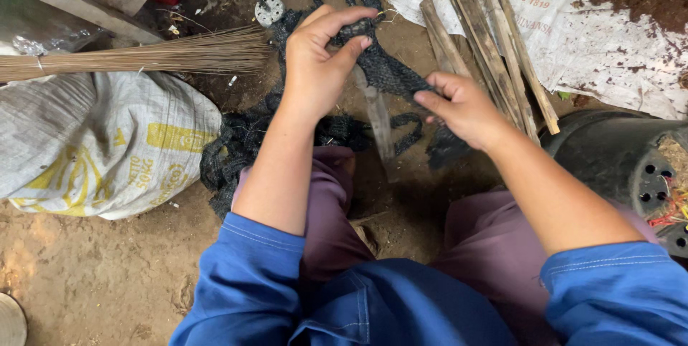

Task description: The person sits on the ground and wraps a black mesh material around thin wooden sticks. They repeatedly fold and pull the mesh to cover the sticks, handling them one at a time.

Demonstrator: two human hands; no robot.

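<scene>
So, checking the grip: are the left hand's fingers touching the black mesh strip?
Touching. The head view shows the left hand with thumb and fingers pinched around the black mesh strip.

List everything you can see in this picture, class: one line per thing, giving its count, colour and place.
black mesh netting: one strip, black, stretched between both hands, trailing to the ground
broom: one, tan bristles, upper left over the sack
woven sack: one, white with yellow print, left
wooden sticks: a bundle, brown, upper right
white sheet: one, soil-stained, top right
black pot: one, on its side, right edge
round metal disc: one, grey, top centre
dirt ground: brown, lower left
left hand: pinching the netting
right hand: pinching the netting
</scene>
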